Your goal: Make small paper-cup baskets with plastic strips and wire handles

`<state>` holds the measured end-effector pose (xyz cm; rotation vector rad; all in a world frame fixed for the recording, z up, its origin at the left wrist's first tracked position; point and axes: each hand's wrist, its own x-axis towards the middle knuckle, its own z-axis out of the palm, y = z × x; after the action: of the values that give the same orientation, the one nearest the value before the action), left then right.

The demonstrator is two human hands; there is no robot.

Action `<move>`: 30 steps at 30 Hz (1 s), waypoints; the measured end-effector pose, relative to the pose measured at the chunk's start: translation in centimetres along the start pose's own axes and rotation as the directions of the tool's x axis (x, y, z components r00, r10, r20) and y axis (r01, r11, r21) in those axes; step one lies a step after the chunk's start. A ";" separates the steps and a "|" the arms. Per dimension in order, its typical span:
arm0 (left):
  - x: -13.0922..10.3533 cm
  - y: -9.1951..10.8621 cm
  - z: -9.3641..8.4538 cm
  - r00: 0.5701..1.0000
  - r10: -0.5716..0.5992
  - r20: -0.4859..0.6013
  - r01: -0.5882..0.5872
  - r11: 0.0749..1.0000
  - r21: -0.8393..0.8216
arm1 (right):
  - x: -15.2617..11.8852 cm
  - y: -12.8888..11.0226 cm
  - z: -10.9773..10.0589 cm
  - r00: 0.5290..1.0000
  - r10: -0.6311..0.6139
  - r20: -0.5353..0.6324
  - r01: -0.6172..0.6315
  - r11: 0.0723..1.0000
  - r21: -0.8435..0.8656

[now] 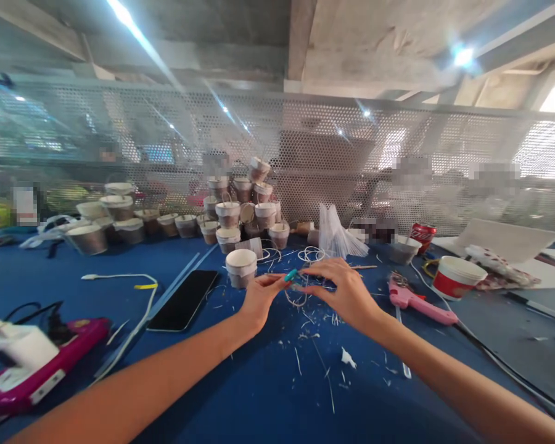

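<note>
L hand (261, 302) pinched on small teal obj (291, 275); R hand (346, 293), 3 o'clock, fingers curved, grip unclear; round white-rimmed cup (241, 269), L hand's 11 o'clock.

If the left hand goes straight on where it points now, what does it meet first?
Most likely the right hand, just past the small teal thing at the fingertips of the left hand; depth is unclear.
</note>
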<state>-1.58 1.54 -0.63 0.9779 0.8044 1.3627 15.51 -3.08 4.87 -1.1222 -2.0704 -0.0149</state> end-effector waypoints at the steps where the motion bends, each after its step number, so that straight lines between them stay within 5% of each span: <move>1: 0.0 0.0 0.0 1.000 0.012 0.014 -0.012 1.000 0.003 | 1.1 -0.5 0.5 0.999 -0.030 0.021 0.029 0.999 0.031; 5: 0.1 -0.2 -0.3 0.994 0.077 0.077 -0.075 0.997 -0.020 | 4.9 -1.4 2.6 0.981 -0.082 0.175 0.055 0.987 0.151; 9: 0.3 -0.5 -0.7 0.983 0.140 0.120 -0.141 0.990 0.005 | 5.9 -1.5 3.9 0.952 0.013 0.305 -0.075 0.979 0.191; 13: 0.5 -0.6 -0.8 0.983 0.145 0.109 -0.150 0.988 0.039 | 5.5 -1.6 4.4 0.963 0.052 0.266 -0.122 0.960 0.254; 23: 0.4 -0.8 -0.6 0.979 0.133 0.152 -0.141 0.989 0.047 | 5.3 -0.9 4.6 0.965 -0.115 0.234 -0.012 0.878 0.479; 30: 0.2 -0.7 -0.6 0.982 0.134 0.130 -0.137 0.990 0.016 | 5.5 -0.2 4.3 0.954 -0.249 0.166 0.200 0.944 0.261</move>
<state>-1.85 1.84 -1.55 1.1456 0.6691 1.3930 10.96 2.13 5.36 -0.7592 -2.2958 0.2403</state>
